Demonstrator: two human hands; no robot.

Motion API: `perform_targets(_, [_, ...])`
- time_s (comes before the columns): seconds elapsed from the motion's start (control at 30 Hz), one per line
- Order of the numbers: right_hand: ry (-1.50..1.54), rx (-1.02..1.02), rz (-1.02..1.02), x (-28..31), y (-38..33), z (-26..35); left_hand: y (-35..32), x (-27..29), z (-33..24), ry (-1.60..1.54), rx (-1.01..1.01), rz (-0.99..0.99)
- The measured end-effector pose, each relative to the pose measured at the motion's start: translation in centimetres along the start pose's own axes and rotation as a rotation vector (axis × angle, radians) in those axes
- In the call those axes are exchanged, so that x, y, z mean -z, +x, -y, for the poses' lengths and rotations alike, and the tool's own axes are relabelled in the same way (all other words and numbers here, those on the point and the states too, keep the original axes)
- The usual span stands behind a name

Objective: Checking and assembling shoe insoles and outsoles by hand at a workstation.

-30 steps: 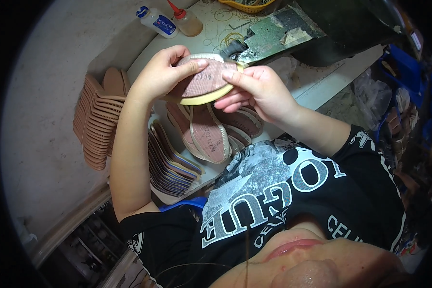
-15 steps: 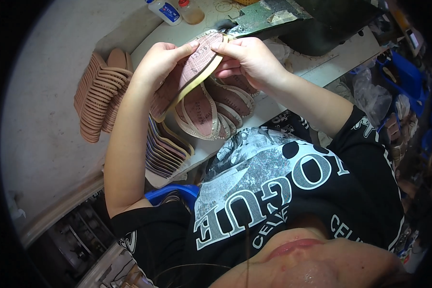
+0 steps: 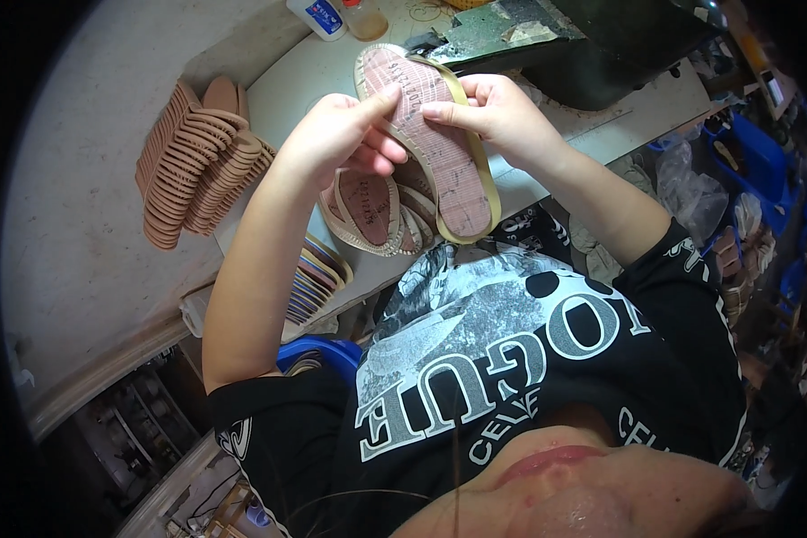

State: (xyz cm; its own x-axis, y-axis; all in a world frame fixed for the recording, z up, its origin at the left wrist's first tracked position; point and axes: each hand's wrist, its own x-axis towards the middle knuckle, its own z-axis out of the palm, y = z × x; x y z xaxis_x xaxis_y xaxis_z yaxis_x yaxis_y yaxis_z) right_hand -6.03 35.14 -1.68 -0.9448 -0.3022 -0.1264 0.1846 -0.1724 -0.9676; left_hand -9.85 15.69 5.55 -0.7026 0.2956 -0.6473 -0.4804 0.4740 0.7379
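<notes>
— So, what's at the far left?

— A fanned stack of tan insoles [image 3: 197, 161], laid overlapping on the pale worktop [image 3: 287, 85], within reach of the left arm.

— And the hands?

— The left hand [image 3: 336, 139] pinches one edge of a pink insole [image 3: 435, 148] with a yellowish rim, forefinger pressed along the top. The right hand [image 3: 498, 112] grips the opposite edge, fingers closed on the rim. It's held up, tilted, above the bench, face toward the person (likely so the edging can be seen).

— Anything beneath?

— More pink insoles [image 3: 368, 206] lie piled on the near edge. Far off, two glue bottles [image 3: 341, 13] stand.
</notes>
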Motion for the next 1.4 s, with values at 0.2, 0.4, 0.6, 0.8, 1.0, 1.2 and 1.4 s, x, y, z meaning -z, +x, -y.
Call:
perform_targets(0.2, [0.206,-0.066,0.034,-0.4,1.1,0.1,0.7,1.0,1.5,-0.019,-0.072,-0.053])
perform_targets(0.4, [0.127,-0.384,0.371,1.0,-5.6,-1.4,1.1,0.6,1.8,-0.165,-0.111,-0.172])
perform_targets(0.6, [0.334,-0.347,0.123,-1.5,-7.3,-1.6,1.7,1.8,1.2,-0.147,-0.066,-0.222])
perform_targets(0.8, [0.448,-0.217,0.023,-3.4,-4.9,-0.1,3.7,3.9,-0.2,-0.049,0.0,-0.232])
perform_targets(1.0, [0.607,-0.17,-0.089,-4.6,-2.0,-0.2,7.4,7.7,-1.3,0.249,0.009,-0.17])
perform_targets(1.2, [0.616,-0.153,-0.129,-5.0,-2.5,0.7,7.1,6.7,-4.4,0.937,-0.947,0.162])
perform_targets(1.4, [0.56,-0.203,-0.118,-4.6,-4.5,2.8,3.9,4.0,-6.1,0.686,-0.449,0.446])
